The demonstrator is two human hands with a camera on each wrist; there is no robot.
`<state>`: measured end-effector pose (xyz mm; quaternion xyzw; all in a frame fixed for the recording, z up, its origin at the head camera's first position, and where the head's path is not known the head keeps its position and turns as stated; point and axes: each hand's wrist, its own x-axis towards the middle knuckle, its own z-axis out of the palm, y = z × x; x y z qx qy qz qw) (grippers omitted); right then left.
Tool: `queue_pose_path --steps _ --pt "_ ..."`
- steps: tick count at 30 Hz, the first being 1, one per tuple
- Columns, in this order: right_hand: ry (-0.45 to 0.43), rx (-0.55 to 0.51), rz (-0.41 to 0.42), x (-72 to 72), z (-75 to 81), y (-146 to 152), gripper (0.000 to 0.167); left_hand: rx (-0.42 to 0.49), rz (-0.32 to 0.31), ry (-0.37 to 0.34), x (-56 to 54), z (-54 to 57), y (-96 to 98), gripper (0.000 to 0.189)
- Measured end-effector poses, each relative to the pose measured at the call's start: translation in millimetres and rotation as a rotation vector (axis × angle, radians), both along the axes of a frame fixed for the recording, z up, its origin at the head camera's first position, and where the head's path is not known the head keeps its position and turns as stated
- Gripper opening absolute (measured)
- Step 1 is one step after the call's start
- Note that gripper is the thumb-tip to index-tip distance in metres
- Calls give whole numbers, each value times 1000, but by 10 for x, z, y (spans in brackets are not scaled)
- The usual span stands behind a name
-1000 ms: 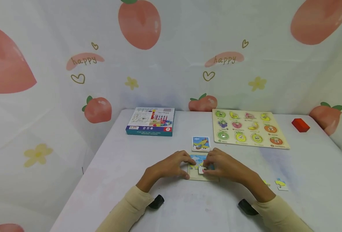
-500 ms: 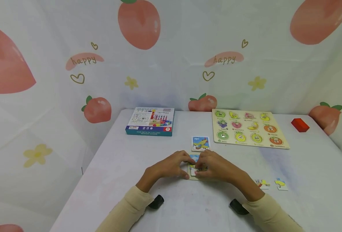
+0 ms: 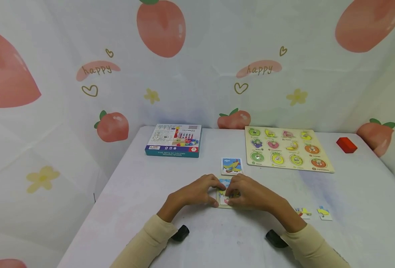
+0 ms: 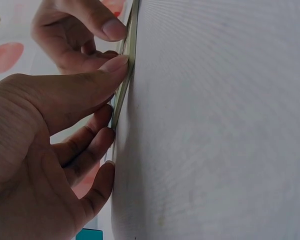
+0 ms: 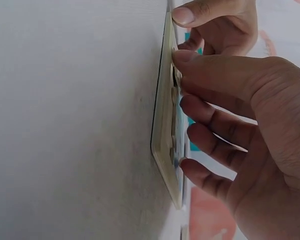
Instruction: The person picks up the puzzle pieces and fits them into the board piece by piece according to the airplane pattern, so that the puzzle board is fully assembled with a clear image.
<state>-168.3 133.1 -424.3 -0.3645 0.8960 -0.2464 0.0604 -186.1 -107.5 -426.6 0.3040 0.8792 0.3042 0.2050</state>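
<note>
A small wooden puzzle tray (image 5: 163,135) lies flat on the table, its upper part filled with sky-blue and yellow pieces. My left hand (image 3: 197,190) grips the tray's left side, thumb at the near left corner and fingertips on the pieces. Between thumb and fingers my right hand (image 3: 251,191) pinches a jigsaw piece (image 3: 222,200) at the tray's lower left; the fingers hide part of it. Just behind the tray lies a square picture (image 3: 231,166) of a yellow airplane. Two loose jigsaw pieces, one nearer (image 3: 304,213) and one farther right (image 3: 324,213), lie beyond my right forearm.
A flat toy box (image 3: 173,140) sits at the back left of the white table (image 3: 134,208). At the back right is a wooden fruit peg board (image 3: 288,149), with a red block (image 3: 346,145) beyond it. A printed cloth hangs behind.
My right hand has moved left across the tray with the jigsaw piece, then lowered it at the lower left. The left hand has stayed in place. More of the nearer loose piece shows.
</note>
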Motion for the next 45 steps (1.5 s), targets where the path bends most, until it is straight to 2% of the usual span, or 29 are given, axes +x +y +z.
queue_pose_path --steps 4,14,21,27,34,39,45 --pt "-16 -2 -1 -8 -4 -3 12 -2 -3 1 -3 0 1 51" --pt "23 0 -8 -5 -29 -42 14 19 -11 7 2 -6 -2 45" --pt "77 -10 -69 16 -30 -39 24 17 47 19 51 24 69 36" --pt "111 -6 -79 16 -40 -41 27 6 99 57 66 30 142 30" --pt "166 -7 -92 29 -54 -11 34 11 139 56 66 29 204 28" --pt "116 12 -94 35 -21 128 41 22 141 48 61 21 217 27" --pt "43 38 -157 46 41 434 42 32 150 19 63 31 217 24"
